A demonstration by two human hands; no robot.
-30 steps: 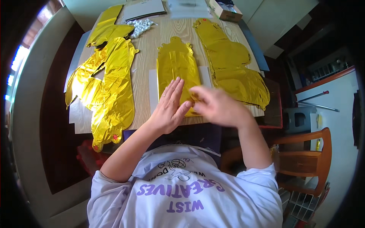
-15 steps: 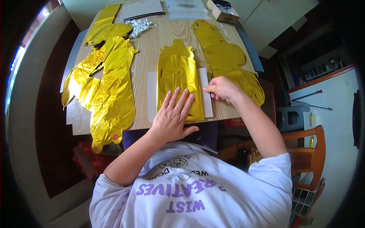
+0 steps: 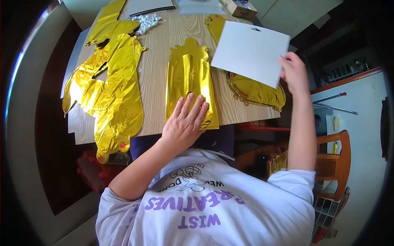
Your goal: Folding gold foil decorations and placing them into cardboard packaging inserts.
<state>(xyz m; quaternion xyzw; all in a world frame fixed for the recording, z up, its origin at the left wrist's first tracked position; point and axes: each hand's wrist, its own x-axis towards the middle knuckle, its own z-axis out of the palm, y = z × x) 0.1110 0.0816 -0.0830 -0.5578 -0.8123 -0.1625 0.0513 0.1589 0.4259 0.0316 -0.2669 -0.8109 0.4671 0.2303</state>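
A folded gold foil balloon [image 3: 177,76] lies flat on the table in front of me. My left hand [image 3: 185,119] rests on its near end, palm down with the fingers stretched out. Up at the right, my right hand [image 3: 294,70] grips the edge of a white card sheet [image 3: 251,51] that has a small dark slot near its far edge. The card is lifted and covers part of another flat gold foil balloon [image 3: 256,92]. On the left side a larger, crumpled gold foil balloon [image 3: 121,88] hangs a little over the table's front edge.
More gold foil [image 3: 107,26] lies at the far left beside a cluster of small white wrapped pieces [image 3: 147,23]. Along the back are a stack of boards [image 3: 150,6], a clear plastic sheet [image 3: 199,6] and a small cardboard box [image 3: 241,10]. A wooden chair [image 3: 342,160] stands at the right.
The white card, earlier under the folded balloon, has come out and up to the right in my right hand. My left hand stays on the foil.
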